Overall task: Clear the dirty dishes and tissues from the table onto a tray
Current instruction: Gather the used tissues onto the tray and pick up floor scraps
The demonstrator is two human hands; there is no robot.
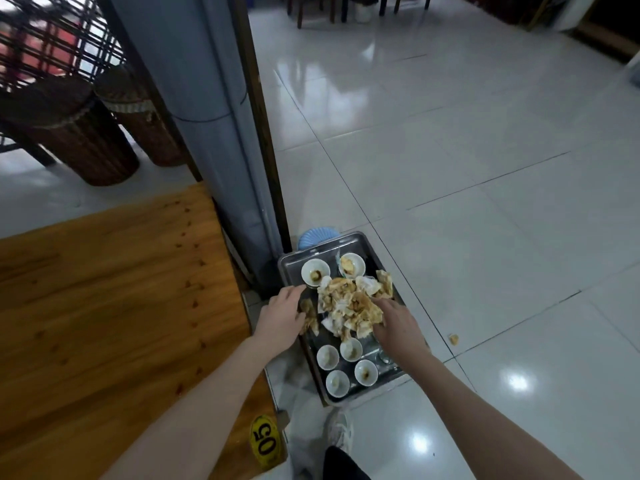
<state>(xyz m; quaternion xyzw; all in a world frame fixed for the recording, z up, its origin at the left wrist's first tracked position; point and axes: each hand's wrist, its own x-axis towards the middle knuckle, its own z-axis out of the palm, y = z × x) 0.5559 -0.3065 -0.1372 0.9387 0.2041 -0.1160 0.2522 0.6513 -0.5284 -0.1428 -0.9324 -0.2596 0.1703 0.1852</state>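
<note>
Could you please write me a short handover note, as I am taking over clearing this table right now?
Hands: the left hand rests on stained tissues at the left edge of the metal tray. The right hand is pressed into the heap's right side. Neither grip is visible.
Things: the tray sits on a blue stool beside the wooden table. It holds six small white bowls, two far and four near, with the tissues between them.
Done: bowls and tissues are on the tray.
Left: a yellowish scrap lies on the floor right of the tray. Part of the table is out of view, so check it.
</note>
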